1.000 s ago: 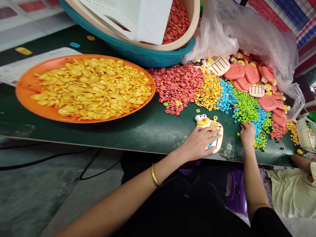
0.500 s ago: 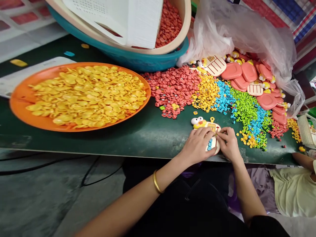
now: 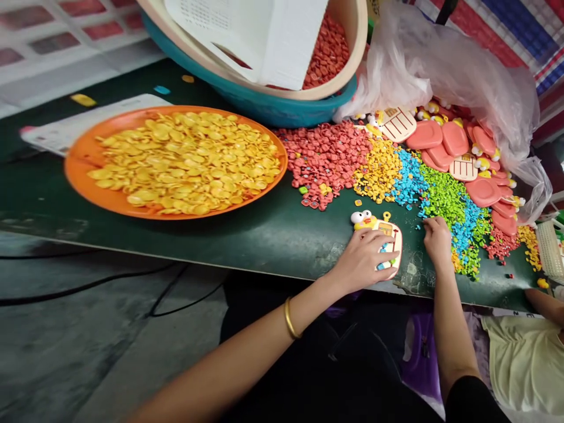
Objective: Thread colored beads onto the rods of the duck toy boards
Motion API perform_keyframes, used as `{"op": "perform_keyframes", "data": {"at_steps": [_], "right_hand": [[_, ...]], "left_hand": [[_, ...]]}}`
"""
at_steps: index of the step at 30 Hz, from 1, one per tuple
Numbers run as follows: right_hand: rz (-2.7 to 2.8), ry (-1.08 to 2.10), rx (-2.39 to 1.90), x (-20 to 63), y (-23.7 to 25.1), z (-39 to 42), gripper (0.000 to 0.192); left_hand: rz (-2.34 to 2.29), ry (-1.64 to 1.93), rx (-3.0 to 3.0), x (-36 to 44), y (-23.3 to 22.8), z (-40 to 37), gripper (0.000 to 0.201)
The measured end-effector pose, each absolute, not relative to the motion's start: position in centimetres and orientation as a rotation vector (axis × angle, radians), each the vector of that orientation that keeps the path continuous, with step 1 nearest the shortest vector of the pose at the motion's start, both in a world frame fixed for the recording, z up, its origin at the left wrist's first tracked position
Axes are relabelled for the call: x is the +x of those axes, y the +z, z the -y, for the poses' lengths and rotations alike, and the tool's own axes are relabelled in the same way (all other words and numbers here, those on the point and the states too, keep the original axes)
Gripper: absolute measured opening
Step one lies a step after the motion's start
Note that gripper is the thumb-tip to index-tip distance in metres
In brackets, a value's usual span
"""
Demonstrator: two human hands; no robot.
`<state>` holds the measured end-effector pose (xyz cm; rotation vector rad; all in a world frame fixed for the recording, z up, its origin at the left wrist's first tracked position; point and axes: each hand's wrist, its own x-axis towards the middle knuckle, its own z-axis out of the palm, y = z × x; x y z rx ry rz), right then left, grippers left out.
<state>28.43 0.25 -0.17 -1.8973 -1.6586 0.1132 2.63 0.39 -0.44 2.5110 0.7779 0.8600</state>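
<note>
A cream toy panel (image 3: 396,230) with a yellow character head and bulging white eyes lies near the table's front edge. Over its face rests my left hand (image 3: 359,261), fingers spread and lying on it, covering much of the panel. Blue and green pieces on the panel show between those fingers. My right hand (image 3: 437,242) is at the near edge of the pile of small green pieces (image 3: 440,191), its fingers curled together; what they hold, if anything, is hidden. A small yellow ring-shaped piece (image 3: 386,215) lies just beyond the panel.
An orange tray (image 3: 81,182) of yellow pieces stands left; nested basins (image 3: 264,108) stand behind. Piles of red pieces (image 3: 328,147), yellow pieces (image 3: 376,170) and blue pieces (image 3: 408,176) adjoin. Pink panels (image 3: 423,135) lie under a plastic bag (image 3: 462,64). Another person's sleeve (image 3: 515,346) is at right.
My right hand has left the panel and moved right to the green pieces. My left hand has stayed on the panel, its fingers now more spread. The view has shifted slightly.
</note>
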Motion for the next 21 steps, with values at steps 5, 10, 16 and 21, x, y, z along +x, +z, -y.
{"op": "perform_keyframes", "data": {"at_steps": [5,10,16,21], "right_hand": [[1.435,0.633,-1.646,25.0,0.9,0.2,0.02],[1.577,0.569,-1.629,21.0,0.9,0.3,0.016],[1.692,0.355,-1.63,20.6,0.1,1.6,0.027],[1.83,0.297,-1.655,20.9,0.6,1.1,0.029]], "left_hand": [[-0.768,0.834,2.487,2.6,-0.4,-0.5,0.021],[-0.779,0.798,2.477,2.5,-0.3,-0.5,0.023],[-0.773,0.795,2.468,2.6,-0.4,-0.6,0.02],[-0.788,0.81,2.467,2.6,-0.6,-0.6,0.021]]}}
